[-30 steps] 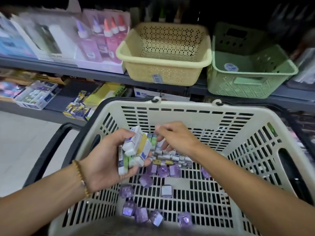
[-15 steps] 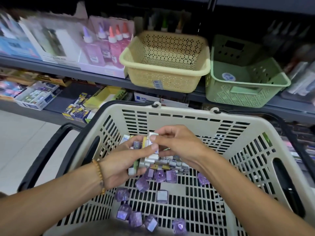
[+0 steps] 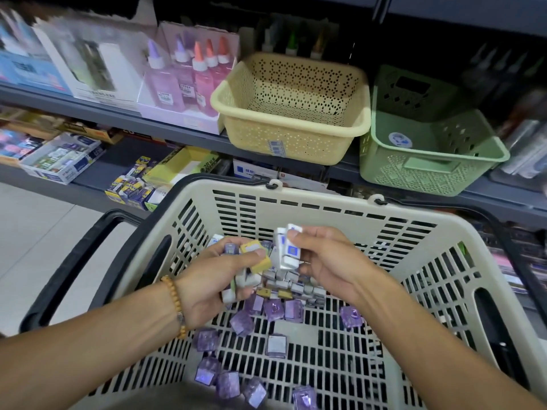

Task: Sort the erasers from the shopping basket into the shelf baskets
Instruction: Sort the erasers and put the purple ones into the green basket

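A cream shopping basket (image 3: 325,202) fills the lower view. Purple wrapped erasers (image 3: 276,346) lie scattered on its slatted floor, and a pile of white boxed erasers (image 3: 296,284) sits near the far wall. My left hand (image 3: 213,279) grips a bundle of several white and yellow erasers (image 3: 254,257) above the pile. My right hand (image 3: 328,258) pinches two white erasers (image 3: 288,247) right beside that bundle. On the shelf behind stand a yellow shelf basket (image 3: 293,128) and a green shelf basket (image 3: 429,164), both with nothing visible inside.
Black handles (image 3: 77,261) flank the shopping basket. Pink and purple glue bottles (image 3: 189,81) and white boxes stand left of the yellow basket. A lower shelf holds small stationery boxes (image 3: 62,159). Pale floor tiles (image 3: 29,232) lie at left.
My right hand lifted white erasers out of the pile up beside the bundle in my left hand. The view tilted slightly, showing more shelf.
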Available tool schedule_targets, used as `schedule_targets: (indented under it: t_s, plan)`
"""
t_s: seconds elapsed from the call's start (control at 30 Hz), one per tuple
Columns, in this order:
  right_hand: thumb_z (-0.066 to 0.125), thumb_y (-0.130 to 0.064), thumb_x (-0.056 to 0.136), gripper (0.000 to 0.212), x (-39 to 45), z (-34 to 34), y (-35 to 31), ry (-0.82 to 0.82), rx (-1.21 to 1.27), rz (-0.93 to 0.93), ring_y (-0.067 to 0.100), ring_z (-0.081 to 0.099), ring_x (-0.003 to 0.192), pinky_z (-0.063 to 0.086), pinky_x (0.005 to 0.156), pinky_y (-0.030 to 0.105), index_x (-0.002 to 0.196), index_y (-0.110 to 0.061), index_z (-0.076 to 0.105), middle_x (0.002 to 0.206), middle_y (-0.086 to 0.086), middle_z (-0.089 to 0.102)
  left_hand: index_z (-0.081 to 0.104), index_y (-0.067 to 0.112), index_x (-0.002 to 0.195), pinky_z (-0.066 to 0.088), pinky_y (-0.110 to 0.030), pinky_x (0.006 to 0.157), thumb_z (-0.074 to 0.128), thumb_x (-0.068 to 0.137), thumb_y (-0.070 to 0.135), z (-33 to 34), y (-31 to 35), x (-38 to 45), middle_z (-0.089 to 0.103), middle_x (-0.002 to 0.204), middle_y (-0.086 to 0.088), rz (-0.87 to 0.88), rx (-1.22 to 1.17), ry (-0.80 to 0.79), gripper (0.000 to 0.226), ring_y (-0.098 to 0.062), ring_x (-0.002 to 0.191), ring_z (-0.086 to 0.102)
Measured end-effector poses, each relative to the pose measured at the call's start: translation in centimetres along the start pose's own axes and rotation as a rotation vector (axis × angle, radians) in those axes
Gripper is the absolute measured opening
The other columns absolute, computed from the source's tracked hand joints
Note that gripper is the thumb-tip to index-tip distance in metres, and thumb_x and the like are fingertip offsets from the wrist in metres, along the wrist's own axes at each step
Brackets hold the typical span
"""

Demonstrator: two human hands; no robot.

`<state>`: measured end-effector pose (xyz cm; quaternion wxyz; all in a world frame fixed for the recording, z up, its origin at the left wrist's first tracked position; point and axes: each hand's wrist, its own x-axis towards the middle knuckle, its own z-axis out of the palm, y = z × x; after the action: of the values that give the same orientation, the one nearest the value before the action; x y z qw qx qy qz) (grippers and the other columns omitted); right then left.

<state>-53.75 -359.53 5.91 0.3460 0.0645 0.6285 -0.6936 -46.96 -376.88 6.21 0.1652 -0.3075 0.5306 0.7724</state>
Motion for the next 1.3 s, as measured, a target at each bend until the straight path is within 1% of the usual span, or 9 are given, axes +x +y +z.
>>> schedule_targets:
  t_s: [0.13, 0.27, 0.43, 0.57, 0.7, 0.87, 0.97, 1.13, 1.3]
  plan:
    - [0.061, -0.019, 0.096, 0.015, 0.9, -1.4, 1.8, 0.242, -0.239, 0.023, 0.014, 0.051, 0.059, 0.041, 0.048, 0.024, 0.092, -0.007, 0.069, 0.074, 0.008, 0.062, 0.066, 0.017, 0.096, 0.042, -0.020, 0.036, 0.076, 0.080, 0.011, -0.8, 0.1, 0.5, 0.070, 0.085, -0.007, 0.008, -0.013, 0.079, 0.020, -0.012, 0.052, 0.060]
    - [0.061, -0.019, 0.097, 0.014, 2.2, -0.3, 3.3, 0.327, -0.303, 0.010, 0.002, 0.057, 0.044, 0.047, 0.048, 0.017, 0.091, -0.009, 0.068, 0.050, -0.008, 0.063, 0.066, 0.021, 0.093, 0.041, -0.020, 0.036, 0.078, 0.077, 0.012, -0.9, 0.2, 0.5, 0.070, 0.089, -0.007, 0.037, -0.030, 0.121, 0.022, -0.016, 0.056, 0.062]
    - [0.063, -0.008, 0.094, 0.008, 3.0, 1.0, 3.9, 0.263, -0.292, -0.030, 0.011, 0.069, 0.058, 0.053, 0.055, 0.018, 0.095, -0.004, 0.069, 0.073, 0.008, 0.072, 0.064, 0.021, 0.097, 0.040, -0.019, 0.035, 0.078, 0.077, 0.012, -1.2, 0.5, 0.5, 0.071, 0.091, -0.010, 0.056, -0.052, 0.136, 0.026, -0.019, 0.055, 0.062]
    - [0.058, -0.013, 0.097, 0.014, 2.8, -0.9, 3.0, 0.295, -0.301, -0.021, 0.013, 0.070, 0.061, 0.056, 0.062, 0.023, 0.091, -0.015, 0.070, 0.069, 0.004, 0.075, 0.063, 0.020, 0.095, 0.039, -0.020, 0.035, 0.077, 0.077, 0.013, -1.2, 0.5, 0.5, 0.071, 0.093, -0.011, 0.062, -0.046, 0.121, 0.024, -0.017, 0.056, 0.060]
    - [0.060, -0.013, 0.095, 0.013, 2.6, -2.5, 2.9, 0.304, -0.412, -0.015, 0.012, 0.066, 0.055, 0.059, 0.059, 0.027, 0.090, -0.012, 0.072, 0.066, 0.007, 0.073, 0.061, 0.016, 0.110, 0.039, -0.020, 0.034, 0.078, 0.077, 0.013, -1.2, 0.6, 0.3, 0.071, 0.099, -0.014, 0.041, -0.045, 0.131, 0.037, -0.018, 0.060, 0.060]
    - [0.065, -0.010, 0.092, 0.014, 2.9, -1.5, 3.2, 0.276, -0.393, -0.040, 0.010, 0.073, 0.077, 0.062, 0.075, 0.032, 0.106, -0.010, 0.069, 0.087, 0.005, 0.076, 0.068, 0.005, 0.101, 0.040, -0.019, 0.036, 0.078, 0.077, 0.016, -1.2, 0.7, 0.1, 0.075, 0.094, -0.015, -0.013, 0.008, 0.065, 0.028, -0.015, 0.056, 0.064]
    - [0.061, -0.014, 0.095, 0.011, 2.0, -1.6, 2.7, 0.328, -0.495, -0.115, 0.006, 0.072, 0.075, 0.062, 0.072, 0.034, 0.092, -0.022, 0.069, 0.088, -0.001, 0.072, 0.066, 0.001, 0.110, 0.041, -0.019, 0.036, 0.079, 0.073, 0.017, -1.3, 0.7, 0.2, 0.075, 0.093, -0.014, -0.045, 0.023, 0.031, 0.043, -0.012, 0.053, 0.060]
    - [0.060, -0.039, 0.095, 0.023, 0.2, 0.6, 1.3, 0.041, -0.350, -0.148, 0.012, 0.070, 0.067, 0.055, 0.059, 0.023, 0.096, -0.020, 0.072, 0.082, 0.001, 0.072, 0.070, 0.005, 0.099, 0.039, -0.019, 0.039, 0.086, 0.052, 0.027, -1.0, 0.7, 0.0, 0.074, 0.087, -0.007, -0.002, 0.143, -0.022, 0.054, -0.009, 0.055, 0.055]
    - [0.069, -0.017, 0.090, 0.008, 0.1, 2.2, 0.8, -0.067, -0.253, -0.111, 0.016, 0.067, 0.066, 0.059, 0.063, 0.025, 0.096, -0.011, 0.072, 0.077, 0.004, 0.072, 0.068, 0.005, 0.105, 0.035, -0.020, 0.042, 0.090, 0.040, 0.035, -1.0, 0.5, 0.2, 0.071, 0.086, -0.007, 0.019, 0.266, -0.082, 0.075, -0.014, 0.063, 0.045]
